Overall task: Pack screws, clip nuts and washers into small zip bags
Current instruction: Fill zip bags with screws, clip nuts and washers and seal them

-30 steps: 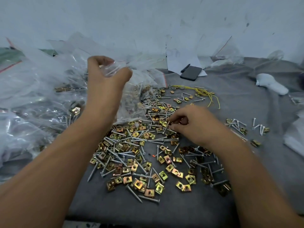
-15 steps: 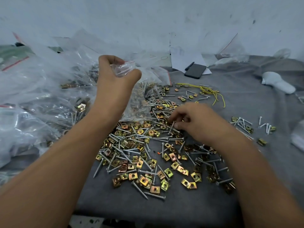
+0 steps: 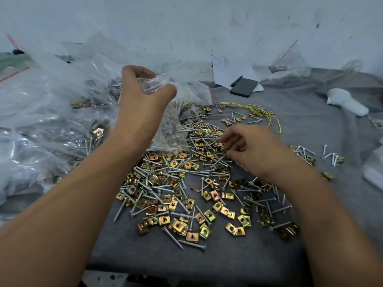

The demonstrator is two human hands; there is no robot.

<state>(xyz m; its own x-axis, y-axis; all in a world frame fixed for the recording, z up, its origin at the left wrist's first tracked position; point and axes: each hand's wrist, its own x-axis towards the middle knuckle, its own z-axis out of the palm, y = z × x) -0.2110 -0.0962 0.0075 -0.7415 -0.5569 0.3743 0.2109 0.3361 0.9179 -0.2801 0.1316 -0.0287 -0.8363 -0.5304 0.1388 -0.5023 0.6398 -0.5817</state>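
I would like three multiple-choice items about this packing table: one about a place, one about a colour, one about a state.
1. Where does the black phone lie?
A. far side of the cloth, on white papers
B. among the clip nuts
C. in the left hand

2. What colour is the thin wire beyond the right hand?
A. red
B. yellow
C. blue

3. What is the left hand doing?
A. resting flat
B. gripping a small clear zip bag
C. holding a screwdriver

Key: 1 A, it lies at the far edge on paper; 2 B, its loops are yellow; 3 B, the fingers close on crumpled clear plastic.
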